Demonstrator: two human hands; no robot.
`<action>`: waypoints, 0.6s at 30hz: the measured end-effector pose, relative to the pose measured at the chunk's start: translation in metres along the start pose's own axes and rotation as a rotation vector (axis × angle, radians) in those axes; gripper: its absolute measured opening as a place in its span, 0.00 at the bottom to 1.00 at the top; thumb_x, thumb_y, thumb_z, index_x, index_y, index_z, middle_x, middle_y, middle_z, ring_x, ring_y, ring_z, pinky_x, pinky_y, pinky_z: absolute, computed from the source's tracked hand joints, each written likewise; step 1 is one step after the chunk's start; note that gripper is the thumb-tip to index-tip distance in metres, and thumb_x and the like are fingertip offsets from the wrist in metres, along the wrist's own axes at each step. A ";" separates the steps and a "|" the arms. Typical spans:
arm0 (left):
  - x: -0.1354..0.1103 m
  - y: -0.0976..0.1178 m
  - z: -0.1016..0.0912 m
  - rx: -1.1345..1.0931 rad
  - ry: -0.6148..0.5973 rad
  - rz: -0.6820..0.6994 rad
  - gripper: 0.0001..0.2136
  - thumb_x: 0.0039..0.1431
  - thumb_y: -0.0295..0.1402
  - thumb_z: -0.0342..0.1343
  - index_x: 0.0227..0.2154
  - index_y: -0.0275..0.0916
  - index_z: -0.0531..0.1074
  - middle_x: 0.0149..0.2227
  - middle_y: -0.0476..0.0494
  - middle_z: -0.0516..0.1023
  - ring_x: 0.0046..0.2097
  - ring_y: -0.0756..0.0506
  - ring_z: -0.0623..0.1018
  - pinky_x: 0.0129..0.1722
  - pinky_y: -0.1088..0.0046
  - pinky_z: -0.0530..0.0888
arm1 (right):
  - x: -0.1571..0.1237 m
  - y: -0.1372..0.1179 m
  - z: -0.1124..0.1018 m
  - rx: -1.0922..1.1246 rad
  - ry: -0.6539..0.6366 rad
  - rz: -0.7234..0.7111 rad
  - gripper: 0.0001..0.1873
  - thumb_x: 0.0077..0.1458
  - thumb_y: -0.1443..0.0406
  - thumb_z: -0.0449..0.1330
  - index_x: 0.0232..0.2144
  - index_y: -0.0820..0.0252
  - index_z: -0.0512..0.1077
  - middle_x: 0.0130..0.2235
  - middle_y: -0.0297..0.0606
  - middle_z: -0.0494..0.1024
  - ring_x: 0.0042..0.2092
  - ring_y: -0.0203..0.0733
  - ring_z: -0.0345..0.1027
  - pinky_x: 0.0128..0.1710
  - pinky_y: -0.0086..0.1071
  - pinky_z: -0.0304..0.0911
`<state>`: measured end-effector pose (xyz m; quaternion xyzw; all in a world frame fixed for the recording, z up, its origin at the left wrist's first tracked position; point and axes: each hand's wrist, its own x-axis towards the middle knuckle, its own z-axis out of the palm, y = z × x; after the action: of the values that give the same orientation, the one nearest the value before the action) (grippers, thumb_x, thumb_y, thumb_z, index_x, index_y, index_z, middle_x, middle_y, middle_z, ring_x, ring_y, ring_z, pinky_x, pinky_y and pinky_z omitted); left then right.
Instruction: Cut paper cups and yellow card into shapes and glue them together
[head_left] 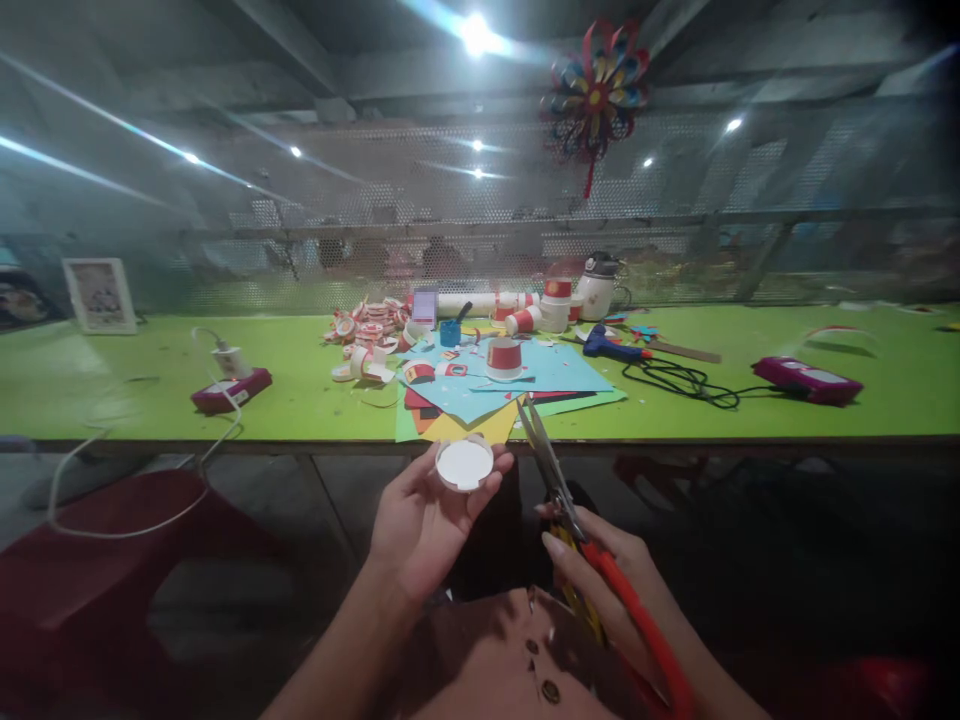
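Observation:
My left hand [427, 525] holds a round white paper cup bottom [465, 466] with a low rim, palm up, fingers curled round its edge. In my right hand [600, 570] is a pair of scissors [551, 465] with red handles; the blades point up and away, slightly parted. Something yellow [574, 590] shows by the scissors under my right fingers; I cannot make out what it is. Ahead on the table, an upturned red and white paper cup [504, 360] stands on light blue paper [566, 370], with cut cup pieces [418, 371] beside it.
The green table [300, 400] carries a heap of cut cup parts [375, 325], a blue glue gun [615, 345] with a black cord, stacked cups [556, 300] and a kettle [598, 285]. Purple power strips [806, 380] lie right and left. A red stool [97, 560] stands at left.

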<state>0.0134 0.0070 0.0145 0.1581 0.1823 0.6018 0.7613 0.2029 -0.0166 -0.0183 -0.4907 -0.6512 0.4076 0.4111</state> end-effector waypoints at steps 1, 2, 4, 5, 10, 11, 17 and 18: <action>0.000 0.000 -0.001 -0.001 -0.012 0.000 0.14 0.61 0.30 0.46 0.41 0.25 0.71 0.43 0.26 0.76 0.48 0.36 0.76 0.41 0.68 0.77 | 0.000 0.001 0.001 0.005 -0.001 0.006 0.21 0.54 0.53 0.55 0.42 0.64 0.71 0.22 0.31 0.64 0.24 0.34 0.58 0.22 0.26 0.56; 0.000 0.000 -0.001 0.003 -0.025 0.000 0.14 0.61 0.30 0.46 0.41 0.25 0.71 0.43 0.26 0.76 0.47 0.36 0.77 0.40 0.69 0.77 | 0.000 0.002 0.001 0.008 0.001 0.010 0.21 0.54 0.53 0.55 0.42 0.64 0.71 0.22 0.30 0.64 0.24 0.34 0.58 0.22 0.26 0.56; 0.001 0.000 -0.002 0.020 -0.046 -0.003 0.14 0.61 0.30 0.45 0.42 0.25 0.71 0.42 0.28 0.77 0.44 0.38 0.78 0.38 0.70 0.77 | 0.000 0.003 0.002 0.009 0.005 0.011 0.21 0.53 0.53 0.55 0.41 0.64 0.71 0.22 0.30 0.64 0.24 0.35 0.58 0.21 0.25 0.56; 0.001 0.000 -0.003 0.029 -0.051 -0.008 0.14 0.62 0.31 0.45 0.42 0.26 0.71 0.42 0.29 0.77 0.42 0.39 0.79 0.37 0.71 0.77 | 0.000 0.003 0.002 0.010 0.005 0.011 0.21 0.53 0.53 0.55 0.41 0.64 0.71 0.22 0.30 0.64 0.24 0.35 0.58 0.20 0.25 0.55; 0.001 -0.002 -0.003 0.044 -0.061 -0.040 0.16 0.63 0.34 0.45 0.42 0.26 0.71 0.38 0.31 0.77 0.35 0.45 0.78 0.32 0.76 0.75 | 0.001 0.005 0.001 0.010 0.005 -0.005 0.20 0.53 0.54 0.55 0.41 0.64 0.71 0.23 0.30 0.64 0.24 0.35 0.58 0.22 0.26 0.56; 0.002 -0.003 -0.004 0.048 -0.059 -0.043 0.16 0.63 0.35 0.45 0.42 0.26 0.71 0.37 0.32 0.77 0.35 0.45 0.78 0.31 0.76 0.75 | 0.001 0.005 0.000 0.002 0.007 -0.009 0.20 0.54 0.54 0.55 0.41 0.64 0.71 0.23 0.30 0.64 0.24 0.35 0.58 0.22 0.26 0.56; 0.004 -0.006 -0.006 0.104 -0.052 -0.040 0.17 0.62 0.38 0.46 0.40 0.28 0.73 0.36 0.32 0.77 0.33 0.46 0.77 0.31 0.75 0.75 | 0.004 0.002 -0.007 -0.043 0.041 -0.063 0.20 0.55 0.55 0.55 0.43 0.64 0.71 0.23 0.31 0.67 0.24 0.36 0.61 0.23 0.26 0.57; 0.004 -0.007 -0.006 0.111 -0.059 -0.044 0.17 0.62 0.38 0.46 0.40 0.28 0.73 0.36 0.32 0.77 0.33 0.46 0.77 0.31 0.75 0.74 | 0.006 0.000 -0.009 -0.055 0.049 -0.084 0.20 0.55 0.55 0.55 0.43 0.64 0.71 0.23 0.31 0.68 0.24 0.36 0.62 0.23 0.26 0.58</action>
<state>0.0173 0.0096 0.0056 0.2136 0.1964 0.5688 0.7696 0.2099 -0.0095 -0.0145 -0.4840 -0.6719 0.3598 0.4299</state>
